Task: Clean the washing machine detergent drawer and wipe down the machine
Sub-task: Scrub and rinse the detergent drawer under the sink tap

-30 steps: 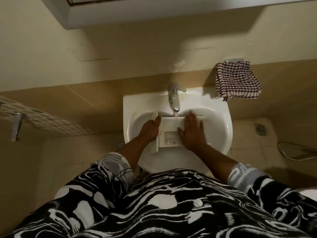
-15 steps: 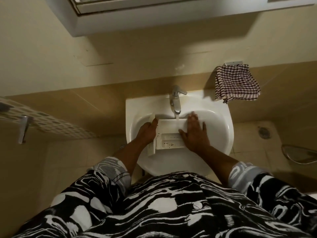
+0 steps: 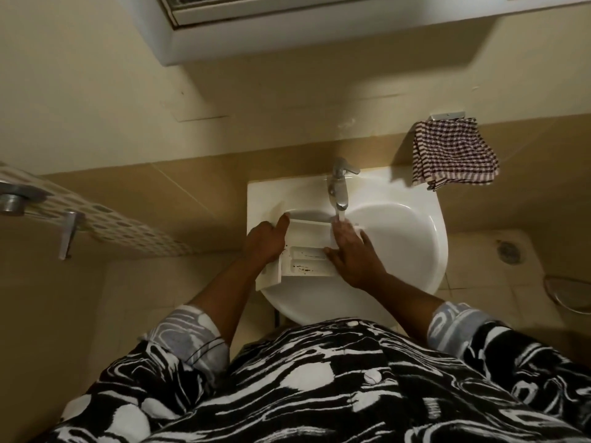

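rinsing the detergent drawer (image 3: 307, 247) under the tap (image 3: 339, 190).
your left hand (image 3: 265, 243) grips it, right hand (image 3: 351, 254) lies flat on it; the dark specks (image 3: 300, 268) likely want scrubbing next.

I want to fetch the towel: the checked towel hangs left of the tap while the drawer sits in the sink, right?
No. The head view shows the checked towel hanging right of the tap; the detergent drawer does sit in the sink.
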